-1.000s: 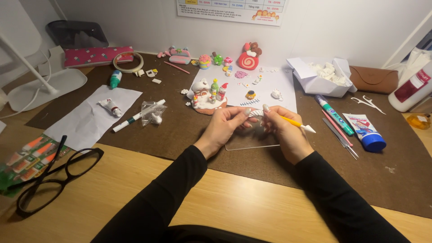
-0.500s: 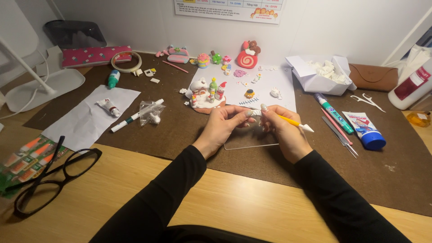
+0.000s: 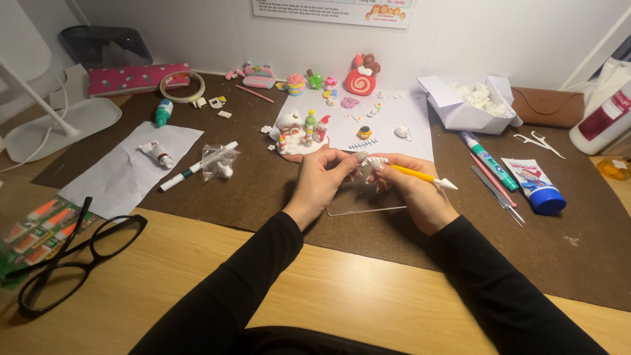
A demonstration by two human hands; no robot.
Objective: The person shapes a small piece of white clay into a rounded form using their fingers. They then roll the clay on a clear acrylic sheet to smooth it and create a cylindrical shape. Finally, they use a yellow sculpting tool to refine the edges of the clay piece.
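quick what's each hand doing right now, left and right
Left hand: closed, fingertips pinching a small white clay piece.
Right hand: closed, holding a yellow sculpting tool with a white tip, fingers also on the clay piece.

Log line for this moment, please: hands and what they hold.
left hand: pinching small white clay piece | right hand: holding yellow sculpting tool | over clear acrylic sheet

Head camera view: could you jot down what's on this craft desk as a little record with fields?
Left hand: pinches a small white clay piece
Right hand: holds a yellow modelling tool, white tip pointing right
Under hands: clear sheet on brown mat
Behind hands: snowy clay house scene
Near left: black glasses
Right: blue-capped tube
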